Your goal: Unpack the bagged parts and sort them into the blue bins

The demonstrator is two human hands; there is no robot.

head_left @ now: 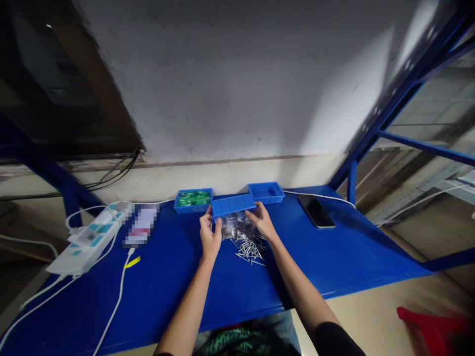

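Between my two hands is a blue plastic bin [233, 203], tipped over so its ribbed outer side shows. My left hand [211, 233] is closed on its left end, and my right hand [261, 220] grips the right end. Just below the bin lie clear plastic bags [237, 225] with small dark contents I cannot make out. A loose heap of nails [251, 249] is spread on the blue table [163, 291] in front of them. The inside of the held bin is hidden.
A blue bin [175, 203] with green packets stands back left; another blue bin [265, 192] is back right. A black phone [316, 211] lies right. A white power strip [89, 240], a blurred-out phone [141, 225] and white cables [120, 291] occupy the left.
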